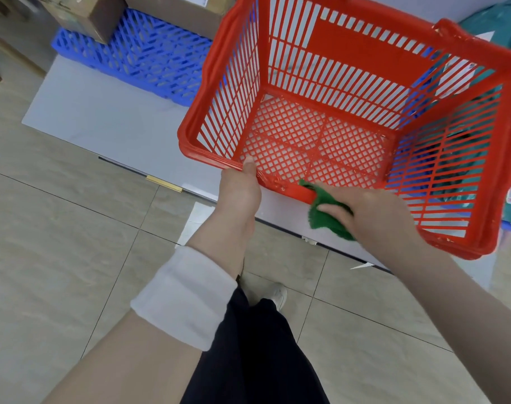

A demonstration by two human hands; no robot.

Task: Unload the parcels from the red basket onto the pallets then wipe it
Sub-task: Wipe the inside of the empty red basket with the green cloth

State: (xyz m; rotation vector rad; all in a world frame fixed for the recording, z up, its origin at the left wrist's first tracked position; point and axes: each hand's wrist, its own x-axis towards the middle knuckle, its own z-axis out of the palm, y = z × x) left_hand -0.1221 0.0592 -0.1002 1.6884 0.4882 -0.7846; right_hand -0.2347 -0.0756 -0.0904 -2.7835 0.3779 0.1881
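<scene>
The left hand (242, 185) is closed on the near rim of the red basket (350, 118), thumb on top; the right hand (373, 211) presses a bunched green cloth (327, 214) against that same rim. The basket, empty and tilted, is held above a blue pallet (137, 53) carrying cardboard boxes (88, 16). It looks light and stiff, and is best gripped at the rim.
</scene>
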